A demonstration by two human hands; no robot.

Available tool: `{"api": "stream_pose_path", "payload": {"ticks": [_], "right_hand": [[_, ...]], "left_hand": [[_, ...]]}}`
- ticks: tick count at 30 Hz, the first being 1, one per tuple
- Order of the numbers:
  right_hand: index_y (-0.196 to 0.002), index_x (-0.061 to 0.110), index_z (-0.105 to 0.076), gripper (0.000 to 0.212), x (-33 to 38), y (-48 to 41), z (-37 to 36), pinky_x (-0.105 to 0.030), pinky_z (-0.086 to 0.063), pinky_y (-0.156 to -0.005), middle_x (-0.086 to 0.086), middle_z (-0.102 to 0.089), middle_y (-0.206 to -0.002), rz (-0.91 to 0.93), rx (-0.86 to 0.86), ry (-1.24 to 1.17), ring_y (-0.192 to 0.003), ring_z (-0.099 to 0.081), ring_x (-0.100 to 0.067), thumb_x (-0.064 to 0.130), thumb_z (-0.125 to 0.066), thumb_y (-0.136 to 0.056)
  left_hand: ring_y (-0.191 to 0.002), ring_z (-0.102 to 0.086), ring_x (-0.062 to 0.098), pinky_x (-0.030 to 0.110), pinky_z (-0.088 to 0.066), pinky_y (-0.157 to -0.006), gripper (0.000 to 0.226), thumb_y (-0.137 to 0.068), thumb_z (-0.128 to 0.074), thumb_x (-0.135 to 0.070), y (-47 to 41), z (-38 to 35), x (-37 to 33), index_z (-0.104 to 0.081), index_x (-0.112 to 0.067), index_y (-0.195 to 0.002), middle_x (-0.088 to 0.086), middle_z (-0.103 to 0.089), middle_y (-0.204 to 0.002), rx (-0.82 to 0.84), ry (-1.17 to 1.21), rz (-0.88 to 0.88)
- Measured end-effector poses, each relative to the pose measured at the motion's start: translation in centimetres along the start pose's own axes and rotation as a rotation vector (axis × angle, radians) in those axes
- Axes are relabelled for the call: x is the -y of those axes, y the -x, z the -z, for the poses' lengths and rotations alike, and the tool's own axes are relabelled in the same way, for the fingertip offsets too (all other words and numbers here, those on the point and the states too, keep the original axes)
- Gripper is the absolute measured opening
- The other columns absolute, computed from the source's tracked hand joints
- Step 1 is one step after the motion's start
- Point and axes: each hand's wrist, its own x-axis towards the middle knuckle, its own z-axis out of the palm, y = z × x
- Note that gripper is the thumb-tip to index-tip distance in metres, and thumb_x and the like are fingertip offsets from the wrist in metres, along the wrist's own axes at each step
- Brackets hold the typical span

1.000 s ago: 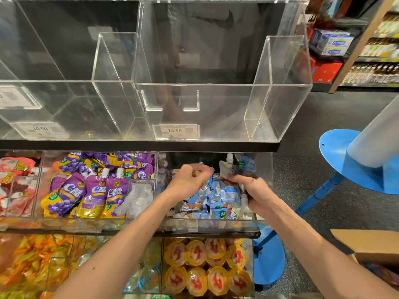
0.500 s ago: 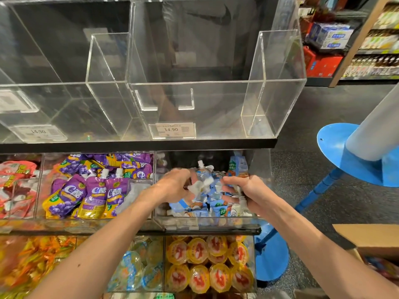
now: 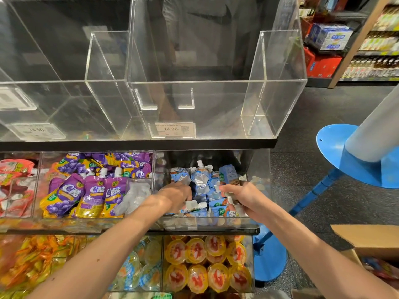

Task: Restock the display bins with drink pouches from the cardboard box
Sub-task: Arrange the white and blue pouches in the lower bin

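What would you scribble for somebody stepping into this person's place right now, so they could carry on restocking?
Left hand: fingers curled down among the blue pouches in the middle-right bin; whether it grips one is unclear.
Right hand: grips a pouch at the same bin's right side.
Cardboard box: open at lower right, with blurred packs inside.
Done: this bin holds a heap of pouches; the purple pouches next door are stocked.
Left: probably settle these, then fetch more from the box; the top clear bins show only price tags.
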Motion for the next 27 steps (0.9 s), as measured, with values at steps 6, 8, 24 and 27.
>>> {"api": "stream_pose_path", "payload": {"ticks": [6,8,24,27], "right_hand": [[-0.114,0.002,-0.060,0.033,0.5,0.1,-0.5,-0.031,-0.037,-0.065,-0.002,-0.054,-0.088,0.107,-0.007,0.263,-0.076,-0.047,-0.015,0.026,-0.065,-0.092],[-0.109,0.000,-0.063,0.029,1.0,0.0,-1.0,-0.030,-0.035,-0.061,-0.003,-0.052,-0.079,0.194,0.007,0.391,-0.070,-0.045,-0.014,0.022,-0.064,-0.090],[-0.114,0.020,-0.067,0.047,0.7,-2.4,-5.4,-0.025,-0.046,-0.083,0.004,-0.066,-0.114,0.498,0.192,0.964,-0.107,-0.057,-0.012,0.034,-0.086,-0.074],[-0.117,0.019,-0.066,0.042,-0.2,-2.8,-6.2,-0.029,-0.045,-0.087,0.000,-0.065,-0.120,0.515,0.205,1.016,-0.115,-0.053,-0.018,0.031,-0.082,-0.080]], "left_hand": [[-0.113,-0.063,0.015,0.033,-0.051,-0.099,0.035,-0.099,-0.057,-0.030,1.2,2.0,0.5,-0.059,-0.023,-0.133,-0.002,-0.063,-0.130,-0.240,0.624,-0.017],[-0.102,-0.067,0.013,0.029,-0.057,-0.086,0.039,-0.101,-0.049,-0.039,2.4,3.7,0.0,-0.054,-0.023,-0.137,0.000,-0.067,-0.119,-0.284,0.890,-0.062],[-0.122,-0.050,0.027,0.040,-0.038,-0.102,0.023,-0.091,-0.068,-0.034,4.2,2.3,0.0,-0.066,-0.019,-0.109,0.007,-0.066,-0.118,-0.166,-0.363,0.140],[-0.129,-0.049,0.026,0.043,-0.022,-0.116,0.028,-0.096,-0.060,-0.021,3.8,1.8,-1.2,-0.061,-0.015,-0.124,0.007,-0.064,-0.126,-0.093,-0.508,0.187]]}}
